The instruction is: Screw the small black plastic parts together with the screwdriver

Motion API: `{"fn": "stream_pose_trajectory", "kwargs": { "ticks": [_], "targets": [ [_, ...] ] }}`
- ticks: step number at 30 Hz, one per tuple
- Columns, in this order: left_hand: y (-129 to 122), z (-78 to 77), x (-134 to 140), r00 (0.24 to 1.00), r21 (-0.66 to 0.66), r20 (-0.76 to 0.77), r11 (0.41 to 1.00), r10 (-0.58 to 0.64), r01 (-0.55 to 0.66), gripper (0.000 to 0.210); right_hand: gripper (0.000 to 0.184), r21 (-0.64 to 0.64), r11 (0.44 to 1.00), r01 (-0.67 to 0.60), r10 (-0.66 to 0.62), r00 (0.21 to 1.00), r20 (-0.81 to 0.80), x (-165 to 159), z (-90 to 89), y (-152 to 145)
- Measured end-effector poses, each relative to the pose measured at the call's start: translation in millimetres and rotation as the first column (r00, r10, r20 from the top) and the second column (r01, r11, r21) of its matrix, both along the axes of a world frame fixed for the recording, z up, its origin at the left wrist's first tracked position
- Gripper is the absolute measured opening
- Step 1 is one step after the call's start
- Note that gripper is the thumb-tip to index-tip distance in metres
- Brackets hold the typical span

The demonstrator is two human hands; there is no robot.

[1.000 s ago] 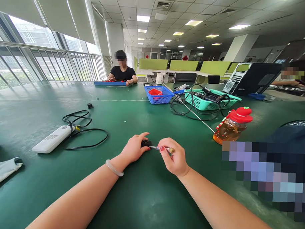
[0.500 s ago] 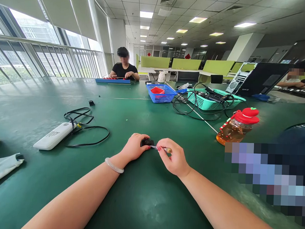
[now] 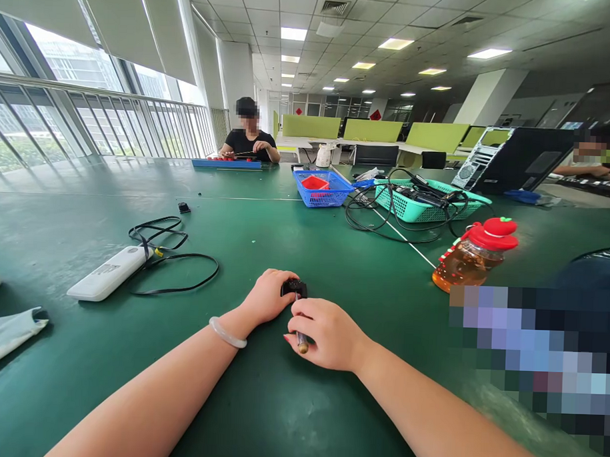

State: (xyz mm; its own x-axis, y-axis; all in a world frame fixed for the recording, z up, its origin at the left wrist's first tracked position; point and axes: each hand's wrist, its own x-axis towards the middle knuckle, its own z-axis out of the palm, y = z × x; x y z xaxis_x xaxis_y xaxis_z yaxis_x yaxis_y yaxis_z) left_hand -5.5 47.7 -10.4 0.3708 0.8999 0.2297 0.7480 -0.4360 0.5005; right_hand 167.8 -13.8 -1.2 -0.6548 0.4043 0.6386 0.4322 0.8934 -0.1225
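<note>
On the green table (image 3: 239, 393), my left hand (image 3: 269, 295) is closed around a small black block-shaped part (image 3: 297, 286), whose exact kind I cannot make out. My fingers cover its left side. My right hand (image 3: 326, 332) is closed on what looks like a small screwdriver (image 3: 302, 342). Its tan butt end points down toward me, and its thin shaft runs up to the near side of the black part. The contact at the tip is too small to see clearly.
To the left lies a white power bank (image 3: 110, 273) with a looped black cable (image 3: 216, 269). Beyond my hands are a blue basket (image 3: 326, 199) and a teal basket (image 3: 418, 211) of cables. A red-lidded bottle (image 3: 471, 261) stands at right. A person (image 3: 250, 143) sits across the table.
My right hand has moved left and a little nearer to me. The screwdriver has swung from lying sideways to pointing away from me. My left hand stays on the black part.
</note>
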Motion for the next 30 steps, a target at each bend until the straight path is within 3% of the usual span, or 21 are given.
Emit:
{"fn": "stream_pose_trajectory", "kwargs": {
  "ticks": [5,12,19,30],
  "targets": [
    [-0.6,0.5,-0.4,1.0,-0.001,-0.003,1.0,-0.001,0.001,0.032,0.016,-0.006,0.999,0.042,-0.042,0.999,-0.032,0.1,1.6,0.3],
    [-0.6,0.0,-0.6,1.0,-0.011,0.015,1.0,0.003,-0.003,0.033,0.012,-0.003,0.948,0.318,-0.314,0.934,-0.172,4.7,8.1,1.9],
    [-0.8,-0.1,-1.7,1.0,-0.003,0.013,1.0,0.026,-0.026,0.034,0.013,0.024,0.968,0.251,-0.246,0.962,-0.119,2.9,7.1,2.0],
    [0.1,-0.7,-0.6,1.0,-0.014,0.006,1.0,0.017,-0.017,0.034,0.014,0.098,0.958,0.27,-0.251,0.953,-0.169,7.0,7.2,4.4]
  ]
}}
